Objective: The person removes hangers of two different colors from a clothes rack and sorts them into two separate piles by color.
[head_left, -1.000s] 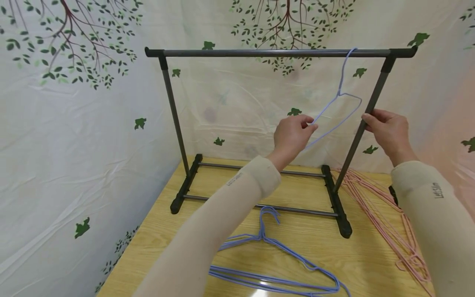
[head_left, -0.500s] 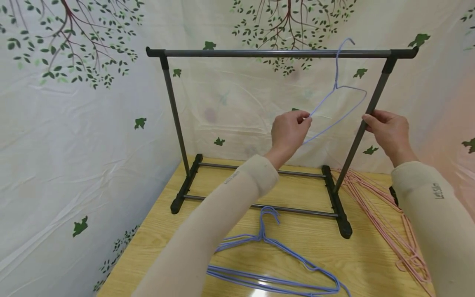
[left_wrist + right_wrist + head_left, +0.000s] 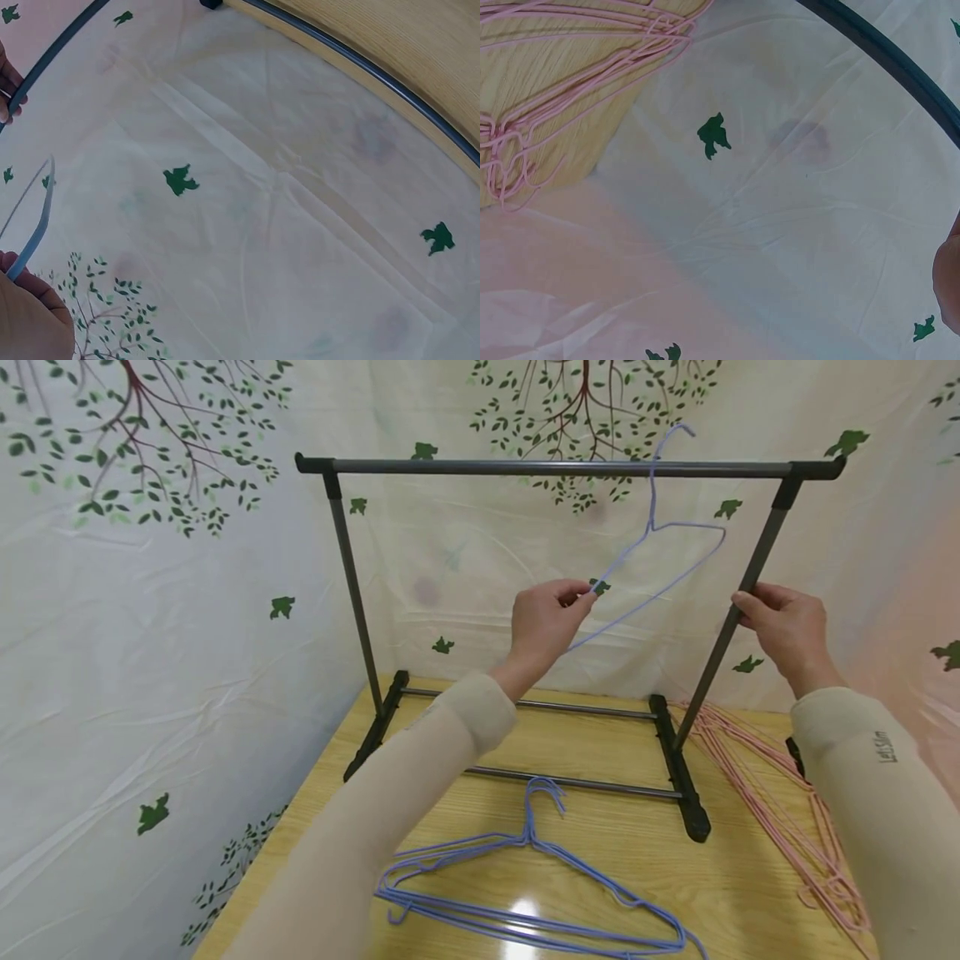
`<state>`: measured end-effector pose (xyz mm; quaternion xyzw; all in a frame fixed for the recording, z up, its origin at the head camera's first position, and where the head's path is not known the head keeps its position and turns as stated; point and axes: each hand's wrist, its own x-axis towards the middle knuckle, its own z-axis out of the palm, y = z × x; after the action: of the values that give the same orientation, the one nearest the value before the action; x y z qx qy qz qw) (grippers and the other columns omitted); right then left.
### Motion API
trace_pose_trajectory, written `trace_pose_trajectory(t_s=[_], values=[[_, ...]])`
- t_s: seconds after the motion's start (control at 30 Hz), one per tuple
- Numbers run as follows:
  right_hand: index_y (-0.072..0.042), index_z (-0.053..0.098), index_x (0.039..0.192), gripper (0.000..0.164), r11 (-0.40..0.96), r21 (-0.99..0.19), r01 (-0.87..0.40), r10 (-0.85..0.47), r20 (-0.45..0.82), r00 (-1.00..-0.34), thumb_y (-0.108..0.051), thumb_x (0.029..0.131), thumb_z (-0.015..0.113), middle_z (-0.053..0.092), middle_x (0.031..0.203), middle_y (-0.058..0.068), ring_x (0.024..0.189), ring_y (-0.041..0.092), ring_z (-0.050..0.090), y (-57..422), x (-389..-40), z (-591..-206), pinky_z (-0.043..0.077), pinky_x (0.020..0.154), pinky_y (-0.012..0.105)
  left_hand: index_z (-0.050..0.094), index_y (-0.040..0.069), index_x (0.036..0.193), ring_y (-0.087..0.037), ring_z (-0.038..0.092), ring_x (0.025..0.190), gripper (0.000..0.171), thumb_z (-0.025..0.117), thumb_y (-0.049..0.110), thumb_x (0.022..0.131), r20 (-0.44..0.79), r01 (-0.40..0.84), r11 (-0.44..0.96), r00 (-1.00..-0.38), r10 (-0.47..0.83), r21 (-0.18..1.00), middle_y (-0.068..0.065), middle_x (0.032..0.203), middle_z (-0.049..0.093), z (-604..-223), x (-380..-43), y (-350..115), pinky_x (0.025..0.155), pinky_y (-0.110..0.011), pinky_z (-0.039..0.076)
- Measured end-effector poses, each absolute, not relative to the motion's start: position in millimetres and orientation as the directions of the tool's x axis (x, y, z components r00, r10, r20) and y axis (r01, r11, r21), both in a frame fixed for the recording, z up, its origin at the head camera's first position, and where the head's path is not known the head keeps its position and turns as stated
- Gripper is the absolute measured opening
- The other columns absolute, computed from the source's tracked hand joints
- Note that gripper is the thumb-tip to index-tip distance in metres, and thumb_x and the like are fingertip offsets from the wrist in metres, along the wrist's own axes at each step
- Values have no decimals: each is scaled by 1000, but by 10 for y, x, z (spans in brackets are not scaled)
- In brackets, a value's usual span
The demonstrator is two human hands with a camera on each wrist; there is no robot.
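My left hand point(image 3: 549, 620) pinches one arm of a blue wire clothes hanger point(image 3: 651, 603), which tilts up to the right. The hanger's hook stands above the rack's dark top bar point(image 3: 487, 468), apparently off it; whether they touch I cannot tell. In the left wrist view the left hand point(image 3: 34, 311) shows at the lower left edge with the hanger point(image 3: 39, 225) between thumb and fingers. My right hand point(image 3: 787, 625) grips the right post point(image 3: 723, 652) of the garment rack. Only a bit of that hand point(image 3: 949, 281) appears in the right wrist view.
Several blue hangers point(image 3: 577, 858) lie stacked on the wooden table point(image 3: 600, 743) in front of the rack. A pile of pink hangers point(image 3: 780, 814) lies at the right, behind the right sleeve. A printed cloth point(image 3: 480, 560) hangs behind and at both sides.
The hanger's hook has risen from the top bar, and the left hand has carried the hanger to the left and slightly up. The right hand stays on the post.
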<state>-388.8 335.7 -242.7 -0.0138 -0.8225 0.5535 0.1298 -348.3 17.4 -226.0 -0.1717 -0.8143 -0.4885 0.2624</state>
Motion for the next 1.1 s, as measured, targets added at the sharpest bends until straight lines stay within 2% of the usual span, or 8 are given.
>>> trace_pose_trajectory(t_s=[0.37,0.6,0.73,0.93,1.1], values=[[-6,51,145,63,378,-917,-128,164,202,-966,-40,94,65,64,98,-24,83,-11,64,3368,-3881,-2422,23,116,47,78,4,102,-9,66,74,16,72,16,93,592,586,343,-800,100,734,-4,89,75,-2318,-3493,-436,68,-22,53],[-7,50,146,64,388,-914,-114,165,191,-968,-42,94,64,64,104,-21,85,-11,63,3358,-3870,-2421,23,116,48,78,7,105,-13,68,84,18,72,19,93,494,510,337,-858,139,791,-3,96,75,-2361,-3366,-872,73,-27,54],[-8,51,146,64,388,-915,-115,169,193,-966,-43,94,64,65,106,-19,87,-10,63,3340,-3875,-2420,23,116,49,78,5,104,-15,66,81,18,73,19,93,444,469,353,-883,153,810,-6,94,75,-2467,-3292,-1117,68,-28,52],[-9,51,145,63,389,-915,-108,178,190,-965,-43,94,64,65,111,-15,89,-8,63,3335,-3875,-2414,24,116,48,77,4,105,-20,62,76,19,70,18,95,341,399,377,-916,213,836,-8,88,72,-2681,-3160,-1402,64,-35,51],[-8,52,145,63,381,-917,-117,173,195,-965,-42,93,65,65,110,-15,88,-8,64,3341,-3879,-2415,25,116,48,76,5,108,-20,65,83,20,67,18,97,236,338,418,-931,277,843,-5,94,72,-2887,-3055,-1579,70,-33,54]])
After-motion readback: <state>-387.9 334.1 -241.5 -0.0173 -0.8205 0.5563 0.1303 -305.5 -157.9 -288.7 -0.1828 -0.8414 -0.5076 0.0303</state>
